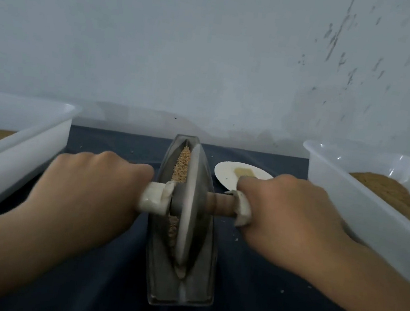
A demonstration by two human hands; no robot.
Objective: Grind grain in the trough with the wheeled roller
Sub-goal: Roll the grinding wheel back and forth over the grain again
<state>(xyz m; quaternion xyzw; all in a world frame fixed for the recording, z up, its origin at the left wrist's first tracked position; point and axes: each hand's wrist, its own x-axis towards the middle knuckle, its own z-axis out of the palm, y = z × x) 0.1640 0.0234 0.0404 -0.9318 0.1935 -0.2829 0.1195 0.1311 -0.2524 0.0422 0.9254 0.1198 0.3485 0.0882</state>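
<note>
Fingers of the left hand [86, 187] and right hand [291, 217] clench the handles of the wheeled roller [188, 205], whose disc stands upright in the trough [155, 278], grain [182, 165] alongside, on the cloth-covered tabletop [105, 285].

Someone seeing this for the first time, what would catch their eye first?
The grey wheel standing in the narrow trough at centre, with the left hand and right hand gripping its axle. Pale grain lies beside the wheel. A left tub and right tub hold brown powder.
</note>
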